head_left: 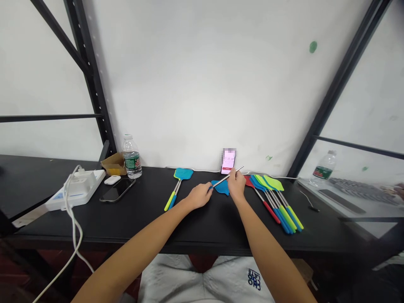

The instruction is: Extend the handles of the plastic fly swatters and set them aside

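Note:
A thin metal fly swatter rod [223,179] slants up to the right between my hands. My left hand [200,195] is closed round its lower end, where a bit of blue shows at the fingertips. Nearer the rod's upper tip, my right hand [236,184] grips it with closed fingers. Below the rod, a blue swatter head [222,187] lies on the black table, partly behind my right hand; whether it joins the rod, I cannot tell. Left of my hands lie two swatters [178,185], one blue and one yellow-green. Several blue and yellow-green swatters [277,204] and a red swatter [267,205] lie at right.
A lit phone [228,161] leans against the wall behind my hands. Further left are a dark phone [117,190], a white earbud case [112,180], a water bottle [132,159], a cardboard box [114,165] and a power strip [82,188]. Another bottle [324,168] stands at right.

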### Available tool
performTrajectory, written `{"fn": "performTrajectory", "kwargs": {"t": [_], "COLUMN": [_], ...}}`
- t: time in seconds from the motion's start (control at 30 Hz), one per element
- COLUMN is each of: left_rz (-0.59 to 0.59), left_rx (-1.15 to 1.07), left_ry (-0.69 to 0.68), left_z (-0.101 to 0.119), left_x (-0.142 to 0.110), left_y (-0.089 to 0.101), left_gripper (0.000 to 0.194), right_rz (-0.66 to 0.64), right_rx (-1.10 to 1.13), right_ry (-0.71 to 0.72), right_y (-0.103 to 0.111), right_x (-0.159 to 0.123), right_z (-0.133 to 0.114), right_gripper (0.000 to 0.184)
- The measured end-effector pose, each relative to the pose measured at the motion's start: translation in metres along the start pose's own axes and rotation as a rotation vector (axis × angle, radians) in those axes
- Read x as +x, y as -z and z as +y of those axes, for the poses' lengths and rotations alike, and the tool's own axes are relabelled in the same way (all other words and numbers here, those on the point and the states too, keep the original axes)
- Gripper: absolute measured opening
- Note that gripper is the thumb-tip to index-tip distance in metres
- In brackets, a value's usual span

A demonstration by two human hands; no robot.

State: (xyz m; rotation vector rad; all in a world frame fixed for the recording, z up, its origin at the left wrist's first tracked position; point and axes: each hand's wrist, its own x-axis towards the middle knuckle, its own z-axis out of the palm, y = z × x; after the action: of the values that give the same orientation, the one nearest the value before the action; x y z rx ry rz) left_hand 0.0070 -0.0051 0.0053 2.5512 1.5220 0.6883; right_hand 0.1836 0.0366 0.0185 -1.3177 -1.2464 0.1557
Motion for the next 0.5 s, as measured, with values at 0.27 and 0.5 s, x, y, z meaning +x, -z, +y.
{"fn": "performTrajectory", "kwargs": {"t": [0.27,0.5], "left_rz": [0.024,0.066], "left_rx": [-0.013,-0.023], "left_ry": [0.008,-0.009], "left_z": [0.0016,0.0022], "left_x": [-0.0008,-0.0017], "left_y": [0.0008,0.0025], "left_gripper": [0.028,0.03], "right_rz": [-0.083,-0.14], "right_rx": [0.018,0.086], "right_ry": [-0.07,-0.159], "right_y": [0.0022,-0.002], "right_x": [-0.0026,0.0001], "right_z": [-0.0042,0.0043], "right_gripper": [0.046,0.047]}}
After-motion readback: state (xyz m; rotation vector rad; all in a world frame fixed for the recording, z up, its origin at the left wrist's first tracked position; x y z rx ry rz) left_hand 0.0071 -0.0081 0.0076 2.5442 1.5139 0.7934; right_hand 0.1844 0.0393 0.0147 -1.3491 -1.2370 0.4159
